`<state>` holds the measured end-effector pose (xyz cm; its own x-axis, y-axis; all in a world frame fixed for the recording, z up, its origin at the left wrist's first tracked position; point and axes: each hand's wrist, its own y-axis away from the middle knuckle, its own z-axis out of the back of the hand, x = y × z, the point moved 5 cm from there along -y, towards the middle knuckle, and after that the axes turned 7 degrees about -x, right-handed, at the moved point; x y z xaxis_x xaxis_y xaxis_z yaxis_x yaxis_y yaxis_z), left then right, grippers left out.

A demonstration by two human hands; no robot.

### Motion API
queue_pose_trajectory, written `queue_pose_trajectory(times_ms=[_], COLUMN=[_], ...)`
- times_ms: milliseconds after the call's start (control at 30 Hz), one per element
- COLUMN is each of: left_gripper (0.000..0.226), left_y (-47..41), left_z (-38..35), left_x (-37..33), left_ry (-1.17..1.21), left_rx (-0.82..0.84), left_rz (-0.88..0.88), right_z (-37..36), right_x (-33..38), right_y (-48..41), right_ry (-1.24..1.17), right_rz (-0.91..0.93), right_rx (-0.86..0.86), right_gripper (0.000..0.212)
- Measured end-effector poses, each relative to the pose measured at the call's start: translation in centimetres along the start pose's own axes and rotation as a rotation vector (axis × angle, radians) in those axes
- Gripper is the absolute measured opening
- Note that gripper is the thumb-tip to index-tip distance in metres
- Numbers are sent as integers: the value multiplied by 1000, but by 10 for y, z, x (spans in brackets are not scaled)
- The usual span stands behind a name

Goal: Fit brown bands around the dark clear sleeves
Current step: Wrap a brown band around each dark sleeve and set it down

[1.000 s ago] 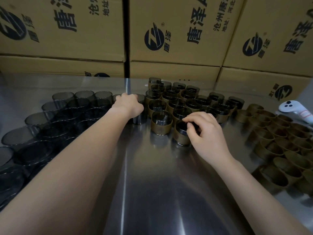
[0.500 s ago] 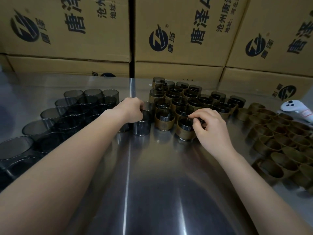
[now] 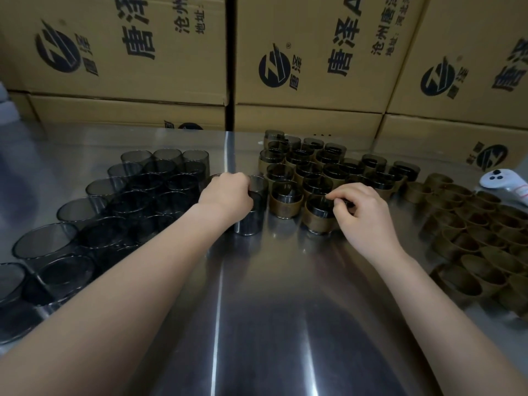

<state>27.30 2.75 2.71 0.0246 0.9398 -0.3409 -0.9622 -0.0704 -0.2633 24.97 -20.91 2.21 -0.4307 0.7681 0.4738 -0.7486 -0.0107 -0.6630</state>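
Left hand [image 3: 228, 195] drew a bare sleeve [image 3: 248, 222] nearer.

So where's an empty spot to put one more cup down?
The biggest bare patch is the near metal table, between the left arm and right arm. A smaller strip runs back-left, between the boxes and the bare sleeves. Crowded: bare sleeves left, banded sleeves middle, brown bands right.

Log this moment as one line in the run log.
left hand: grips bare dark sleeve | right hand: pinches rim of banded sleeve | banded sleeve: standing on steel table, beside finished group
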Motion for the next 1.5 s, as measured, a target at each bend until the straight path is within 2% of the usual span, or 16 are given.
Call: queue_pose_trajectory(times_ms=[167, 300, 467, 533, 733, 900, 1000, 1100, 1267, 1400, 1500], left_gripper=[25, 33, 34, 34, 42, 41, 41, 38, 33, 32, 48], left_y=[6, 12, 38, 53, 77, 89, 97, 103, 107, 105, 103], left_z=[0, 3, 11, 6, -15, -9, -8, -7, -8, -13, -17], left_x=[-2, -6, -27, -36, -42, -44, -43, -44, -48, -49, -47], left_ry=[-37, -74, -240, -275, -279, -210, -161, -99, 30, 118, 135], left_rx=[-40, -56, -320, -356, -273, -255, -244, -250, -252, -229, -203], left_rz=[103, 117, -18, -52, -98, -130, -140, -172, -198, -249, -278], right_z=[4, 5, 5, 5, 12, 33, 49, 61, 66, 62, 60], right_x=[-1, -1, -1, -1, -5, -22, -36, -53, -81, -92, -94], right_y=[-1, -1, -1, -1, -4, -8, -11, -12, -7, -4, -3], right_ry=[-2, -7, -12, -11, 36, 161, 322, 495, 614, 637, 661], right_rz=[-20, -26, -39, -47, -115, -315, -425, -577, -820, -867, -869], right_rx=[-11, -16, -13, -8, -55, -178, -193, -138, 87, 186, 222], right_gripper=[20, 20, 20, 20, 22, 27, 32, 39, 57, 55, 50])
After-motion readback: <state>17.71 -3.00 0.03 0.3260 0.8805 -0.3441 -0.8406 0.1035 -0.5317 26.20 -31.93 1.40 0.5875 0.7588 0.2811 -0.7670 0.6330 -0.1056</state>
